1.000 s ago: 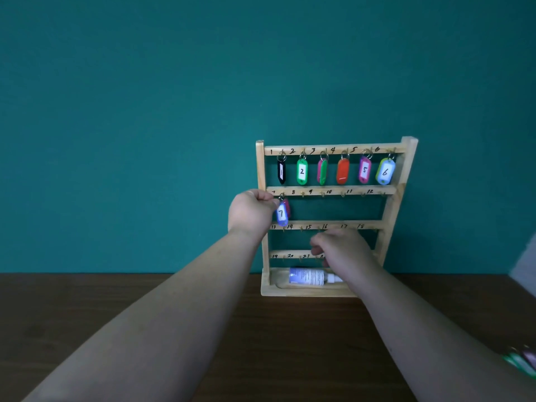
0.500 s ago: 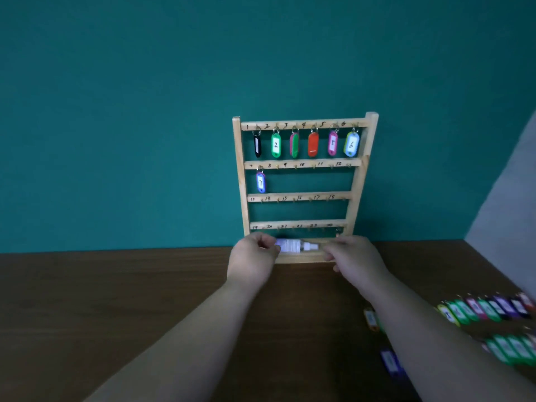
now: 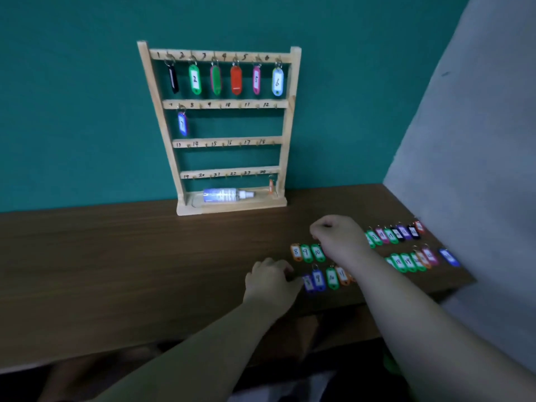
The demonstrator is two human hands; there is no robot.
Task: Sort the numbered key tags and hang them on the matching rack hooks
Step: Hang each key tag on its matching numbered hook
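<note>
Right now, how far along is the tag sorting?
Done: six tags hang on the top rail, and a blue tag on hook 7. In hand: the left hand is at the purple tag ending the near row; the right hand may hold something, unclear. Left: hooks 8 to 23 are bare, and rows of tags wait on the table.

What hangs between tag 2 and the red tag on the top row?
One green tag with a pink edge, number unreadable, in the head view.

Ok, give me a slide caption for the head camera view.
Top row of the rack filled; left hand and right hand at the tag rows on the table.
</note>
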